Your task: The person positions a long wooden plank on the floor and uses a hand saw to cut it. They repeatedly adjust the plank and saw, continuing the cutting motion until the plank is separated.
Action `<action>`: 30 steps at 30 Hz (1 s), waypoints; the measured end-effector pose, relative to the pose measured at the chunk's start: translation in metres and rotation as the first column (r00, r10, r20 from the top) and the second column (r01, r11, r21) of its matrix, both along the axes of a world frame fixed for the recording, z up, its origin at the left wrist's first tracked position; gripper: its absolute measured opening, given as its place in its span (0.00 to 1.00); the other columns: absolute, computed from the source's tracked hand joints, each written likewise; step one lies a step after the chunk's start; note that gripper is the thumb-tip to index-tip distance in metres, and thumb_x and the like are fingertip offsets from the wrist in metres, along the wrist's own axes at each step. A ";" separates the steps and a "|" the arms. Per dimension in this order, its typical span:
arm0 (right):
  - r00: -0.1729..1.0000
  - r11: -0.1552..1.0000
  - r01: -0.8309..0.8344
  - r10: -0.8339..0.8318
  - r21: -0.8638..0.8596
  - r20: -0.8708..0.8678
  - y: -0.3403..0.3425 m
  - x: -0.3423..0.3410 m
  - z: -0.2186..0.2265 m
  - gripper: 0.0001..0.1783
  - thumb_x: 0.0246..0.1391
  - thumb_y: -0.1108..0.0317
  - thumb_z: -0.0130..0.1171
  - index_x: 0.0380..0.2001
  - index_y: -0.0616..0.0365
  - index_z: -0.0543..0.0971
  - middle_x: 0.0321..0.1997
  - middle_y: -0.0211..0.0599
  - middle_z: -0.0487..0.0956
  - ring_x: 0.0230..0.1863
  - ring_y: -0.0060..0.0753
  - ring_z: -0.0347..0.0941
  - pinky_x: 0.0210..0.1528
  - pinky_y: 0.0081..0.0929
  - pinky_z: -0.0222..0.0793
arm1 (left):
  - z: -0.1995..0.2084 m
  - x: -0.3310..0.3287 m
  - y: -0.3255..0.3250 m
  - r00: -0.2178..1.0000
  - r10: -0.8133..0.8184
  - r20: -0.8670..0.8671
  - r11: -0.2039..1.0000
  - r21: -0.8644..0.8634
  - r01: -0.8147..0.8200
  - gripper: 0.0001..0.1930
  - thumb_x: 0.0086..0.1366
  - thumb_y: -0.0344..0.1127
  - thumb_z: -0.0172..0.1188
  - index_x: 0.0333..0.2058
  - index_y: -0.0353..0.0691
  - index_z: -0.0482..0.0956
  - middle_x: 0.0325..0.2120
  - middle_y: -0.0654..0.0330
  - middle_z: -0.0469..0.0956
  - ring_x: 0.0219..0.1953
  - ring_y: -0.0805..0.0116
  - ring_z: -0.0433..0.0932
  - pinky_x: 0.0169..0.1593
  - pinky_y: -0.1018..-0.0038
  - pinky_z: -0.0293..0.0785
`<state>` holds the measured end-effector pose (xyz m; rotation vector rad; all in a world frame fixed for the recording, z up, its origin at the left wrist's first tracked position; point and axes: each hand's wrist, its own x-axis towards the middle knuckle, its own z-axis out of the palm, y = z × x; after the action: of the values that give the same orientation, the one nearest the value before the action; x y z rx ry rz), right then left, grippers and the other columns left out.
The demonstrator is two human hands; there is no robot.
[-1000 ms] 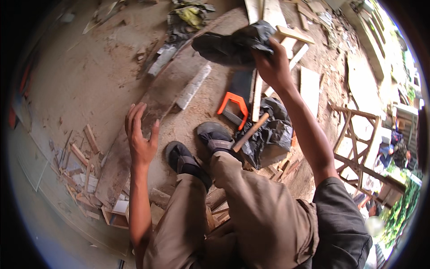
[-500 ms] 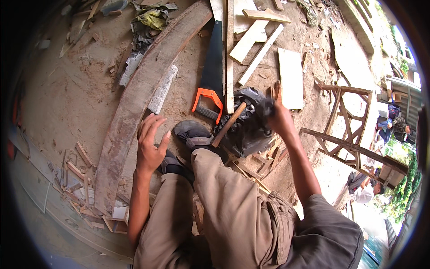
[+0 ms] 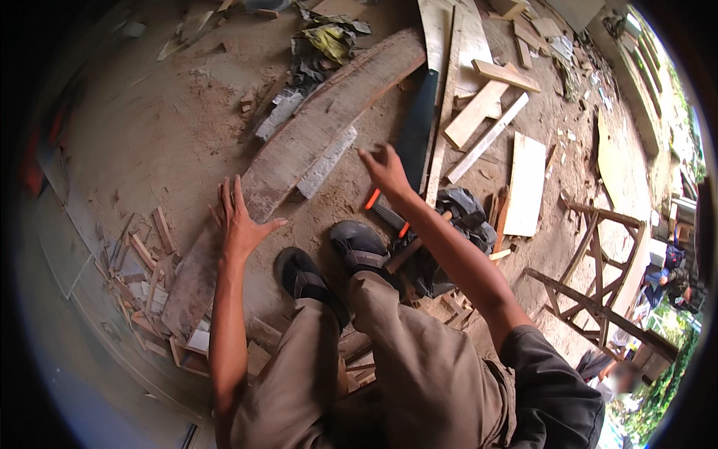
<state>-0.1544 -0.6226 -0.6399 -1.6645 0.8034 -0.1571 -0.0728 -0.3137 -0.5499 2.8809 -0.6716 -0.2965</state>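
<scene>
My left hand (image 3: 241, 222) is open, fingers spread, at the edge of a long, curved, weathered wooden plank (image 3: 329, 97) on the ground; whether it touches is unclear. My right hand (image 3: 387, 170) hovers over the ground between that plank and a handsaw (image 3: 417, 123) with a dark blade and orange-and-black handle. Its fingers are curled closed; anything inside them is hidden. My right forearm crosses over part of the saw handle, a wooden-handled tool (image 3: 404, 253) and a crumpled black plastic bag (image 3: 467, 211).
A grey-white block (image 3: 327, 163) lies along the plank. Pale boards (image 3: 525, 183) and offcuts are scattered at the upper right. Wooden trestles (image 3: 594, 280) stand at right, with people beyond. Scrap wood (image 3: 149, 262) piles at left. My sandalled feet (image 3: 360, 247) are close below.
My right hand has moved left from the black bag to above the ground by the saw. My left hand has spread its fingers over the plank. The view has shifted and turned.
</scene>
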 end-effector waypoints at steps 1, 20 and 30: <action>0.992 0.986 0.119 -0.114 -0.115 0.049 -0.011 0.024 -0.023 0.36 0.55 0.48 0.62 0.50 0.75 0.70 0.43 0.57 0.78 0.47 0.44 0.76 0.48 0.35 0.71 | -0.003 0.002 0.000 0.999 0.025 -0.039 0.997 0.071 -0.023 0.67 0.37 0.70 0.70 0.69 0.45 0.42 0.67 0.48 0.49 0.69 0.46 0.48 0.67 0.38 0.43; 0.962 0.762 0.165 -0.264 0.626 0.067 -0.055 0.130 0.013 0.31 0.53 0.59 0.68 0.49 0.76 0.70 0.49 0.51 0.74 0.43 0.43 0.76 0.43 0.38 0.74 | -0.031 -0.044 0.005 0.977 0.151 0.151 0.988 -0.038 -0.147 0.59 0.41 0.49 0.76 0.68 0.48 0.47 0.64 0.44 0.52 0.65 0.43 0.54 0.64 0.42 0.45; 0.972 0.710 -0.044 -0.132 0.703 0.194 0.000 0.146 0.034 0.28 0.55 0.60 0.65 0.48 0.75 0.71 0.45 0.47 0.77 0.43 0.41 0.77 0.44 0.36 0.75 | 0.006 -0.075 0.046 0.904 0.235 0.358 0.971 -0.042 -0.236 0.59 0.34 0.48 0.78 0.66 0.45 0.55 0.62 0.45 0.56 0.62 0.42 0.57 0.64 0.45 0.49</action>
<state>-0.0080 -0.6229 -0.6060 -0.8697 0.6116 -0.0585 -0.1482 -0.2680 -0.5436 3.0043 -0.3603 0.2730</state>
